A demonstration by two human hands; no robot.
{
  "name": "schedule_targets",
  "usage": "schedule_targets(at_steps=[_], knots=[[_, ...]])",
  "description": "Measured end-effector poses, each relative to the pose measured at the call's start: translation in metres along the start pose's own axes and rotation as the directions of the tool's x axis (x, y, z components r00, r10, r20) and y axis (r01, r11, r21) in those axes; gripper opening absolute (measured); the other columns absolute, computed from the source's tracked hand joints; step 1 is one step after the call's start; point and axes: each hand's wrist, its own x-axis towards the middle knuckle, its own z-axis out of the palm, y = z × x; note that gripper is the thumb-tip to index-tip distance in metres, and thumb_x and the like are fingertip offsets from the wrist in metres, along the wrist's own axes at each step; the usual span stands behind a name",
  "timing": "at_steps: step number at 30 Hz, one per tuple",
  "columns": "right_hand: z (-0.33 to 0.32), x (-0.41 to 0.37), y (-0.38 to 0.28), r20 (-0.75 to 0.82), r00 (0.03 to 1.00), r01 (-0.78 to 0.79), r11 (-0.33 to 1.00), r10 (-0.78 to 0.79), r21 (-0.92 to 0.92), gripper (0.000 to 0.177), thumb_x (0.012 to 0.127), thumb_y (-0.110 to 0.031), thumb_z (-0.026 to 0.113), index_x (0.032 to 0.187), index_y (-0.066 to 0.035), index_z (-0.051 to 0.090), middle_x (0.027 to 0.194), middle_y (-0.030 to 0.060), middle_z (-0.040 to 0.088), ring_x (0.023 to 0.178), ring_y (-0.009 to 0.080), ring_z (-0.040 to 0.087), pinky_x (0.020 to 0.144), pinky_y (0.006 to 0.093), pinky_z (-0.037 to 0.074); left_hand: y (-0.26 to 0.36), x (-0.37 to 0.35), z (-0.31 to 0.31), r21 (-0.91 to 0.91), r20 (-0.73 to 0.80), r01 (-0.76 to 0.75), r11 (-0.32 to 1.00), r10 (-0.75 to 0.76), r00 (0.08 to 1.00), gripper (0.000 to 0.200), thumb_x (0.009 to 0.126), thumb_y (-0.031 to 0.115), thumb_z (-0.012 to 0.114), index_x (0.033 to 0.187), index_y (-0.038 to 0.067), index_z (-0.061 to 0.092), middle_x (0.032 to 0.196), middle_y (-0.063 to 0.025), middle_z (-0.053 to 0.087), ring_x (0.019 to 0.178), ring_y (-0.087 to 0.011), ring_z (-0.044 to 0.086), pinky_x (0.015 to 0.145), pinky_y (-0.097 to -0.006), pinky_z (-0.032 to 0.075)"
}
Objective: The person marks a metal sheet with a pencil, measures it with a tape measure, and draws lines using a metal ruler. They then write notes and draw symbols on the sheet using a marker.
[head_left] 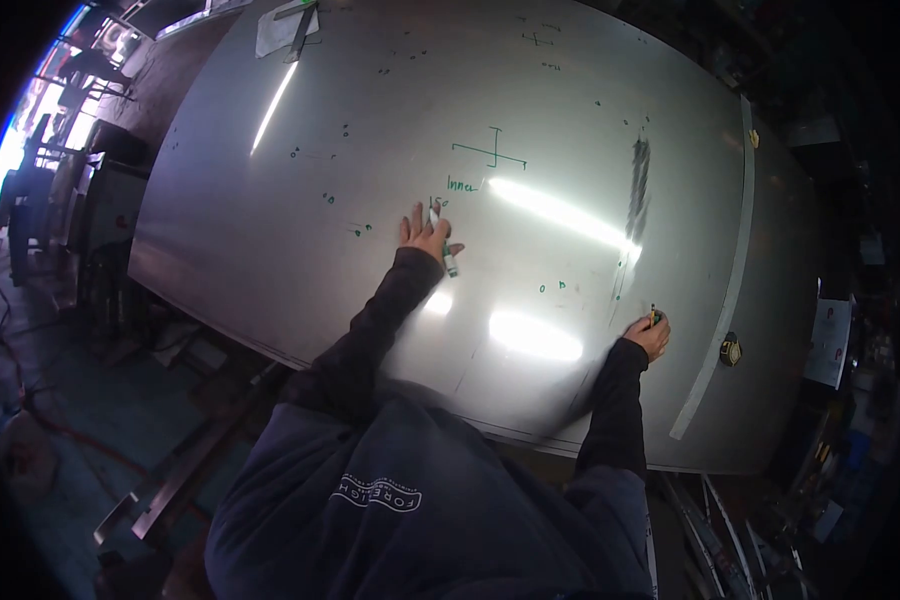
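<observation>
Pressing palm-down on the sheet (300, 250), my left hand (423, 236) has its fingers (410, 222) spread and straight, pointing away from me. A white-and-green marker (448, 255) lies along its thumb side, touching the hand; whether the thumb pins it I cannot tell. Left arm: fully extended, dark sleeve (370, 320) running diagonally from my shoulder to the wrist. Just beyond the fingertips: green writing (462, 184) and, farther off, a green cross (493, 150). My right hand (650, 335) is clenched around a short pen (654, 316), which sticks up above the knuckles; the hand rests on the sheet, close to its near edge. Right arm: less stretched, forearm almost vertical in view, elbow close to my body. The two hands sit well apart. Right of the right hand: a tape measure (731, 349) beside a long metal strip (727, 280) lying on the sheet. Beyond the right hand: a dark smear (639, 185).
</observation>
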Motion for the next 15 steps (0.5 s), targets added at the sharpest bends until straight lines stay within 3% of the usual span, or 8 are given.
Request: schedule_targets(at_steps=[6,10,13,15], knots=[[-0.003,0.002,-0.003,0.008,1.0,0.005,1.0,-0.005,-0.008,0.026,0.085,-0.017,0.059,0.11,-0.011,0.061,0.103,0.008,0.064,0.099,0.0301,0.061,0.084,0.0455,0.046,-0.006,0.014,0.003,-0.057,-0.045,-0.05,0.997,0.047,0.998,0.041,0.089,0.042,0.063,0.11,0.009,0.051,0.145,-0.0268,0.041,0.141,-0.0508,0.019,0.111,-0.0664,0.015],[0.001,0.004,-0.001,0.002,1.0,0.005,1.0,-0.005,0.015,0.025,0.085,-0.017,0.059,0.109,-0.01,0.061,0.103,0.0085,0.064,0.1,0.0308,0.061,0.085,0.0456,0.045,-0.004,0.01,0.004,-0.031,-0.083,-0.033,0.999,0.03,0.996,0.044,0.089,0.047,0.062,0.112,0.01,0.051,0.151,-0.0235,0.034,0.143,-0.0476,0.02,0.112,-0.0633,0.016],[0.005,0.004,0.002,0.0,1.0,0.002,1.0,-0.002,0.01,0.026,0.086,-0.017,0.059,0.11,-0.009,0.061,0.104,0.0092,0.064,0.1,0.0314,0.061,0.086,0.0459,0.045,-0.002,0.013,-0.004,0.045,0.014,-0.004,0.999,0.004,1.0,0.045,0.089,0.047,0.062,0.111,0.01,0.051,0.149,-0.0214,0.038,0.144,-0.045,0.019,0.113,-0.0625,0.017],[-0.001,0.0,-0.002,0.002,1.0,0.011,1.0,-0.011,0.018,0.026,0.086,-0.017,0.059,0.111,-0.009,0.061,0.105,0.0095,0.064,0.1,0.0316,0.06,0.086,0.046,0.045,-0.001,0.017,-0.006,0.002,-0.005,0.0,1.0,0.0,1.0,0.045,0.089,0.047,0.063,0.111,0.01,0.052,0.148,-0.021,0.04,0.144,-0.0443,0.019,0.113,-0.0628,0.017]])
